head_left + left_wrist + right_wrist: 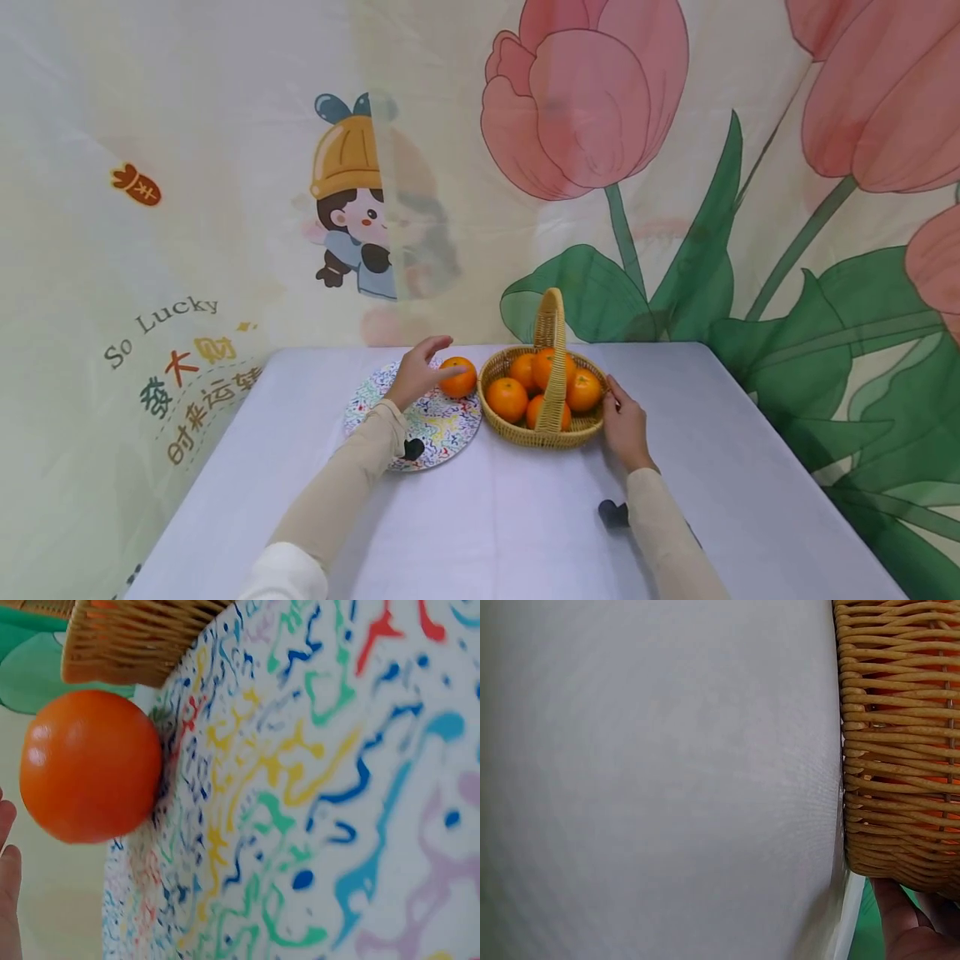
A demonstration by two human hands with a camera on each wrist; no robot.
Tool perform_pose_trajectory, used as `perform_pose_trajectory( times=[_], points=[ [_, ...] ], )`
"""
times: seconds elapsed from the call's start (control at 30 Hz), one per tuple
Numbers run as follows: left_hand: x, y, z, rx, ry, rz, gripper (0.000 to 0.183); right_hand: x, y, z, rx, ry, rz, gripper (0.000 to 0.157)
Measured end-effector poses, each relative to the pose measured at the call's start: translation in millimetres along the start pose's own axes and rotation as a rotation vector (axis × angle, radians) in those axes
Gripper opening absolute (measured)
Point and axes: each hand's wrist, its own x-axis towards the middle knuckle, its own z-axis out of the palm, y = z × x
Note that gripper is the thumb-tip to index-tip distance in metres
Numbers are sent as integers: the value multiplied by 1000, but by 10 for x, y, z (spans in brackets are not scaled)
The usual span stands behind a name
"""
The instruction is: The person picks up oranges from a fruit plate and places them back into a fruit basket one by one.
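One orange [457,377] sits near the right edge of a round plate [442,433] with a multicoloured squiggle pattern. My left hand [415,377] hovers over the plate beside this orange, thumb and fingers spread apart. In the left wrist view a gap shows between the fingers [9,896] and the orange [90,766]. Right of the plate stands a wicker basket [517,435] with a tall arched handle, holding several oranges. My right hand [627,427] holds the basket's right side by the rim. The right wrist view shows its fingers [894,907] against the woven wall [896,772].
A white cloth covers the table [465,533], whose back edge meets a printed curtain [247,167] with tulips and a cartoon figure. Dark wrist-camera parts [613,515] show by both forearms. Basket and plate stand close together near the back edge.
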Motion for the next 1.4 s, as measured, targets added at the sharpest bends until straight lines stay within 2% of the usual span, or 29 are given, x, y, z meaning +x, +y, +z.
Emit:
perform_pose_trajectory(
  times=[0.33,0.53,0.77,0.97,1.2,1.4],
  points=[
    [-35,-270,41,-7,-31,-32,78,-29,35,-15,3,13,23,47],
    [-31,-340,115,-20,-31,-40,81,-18,31,-9,-3,16,21,46],
    [1,-430,231,3,-80,-96,90,7,3,-12,-9,13,10,46],
    [13,-447,269,15,-64,-96,91,9,-17,-7,-2,2,30,46],
    [18,-462,268,-3,-60,-82,89,14,-45,-17,1,-2,13,46],
    [3,-481,272,-14,-60,-104,89,8,-59,-17,-6,-11,34,47]
  ],
)
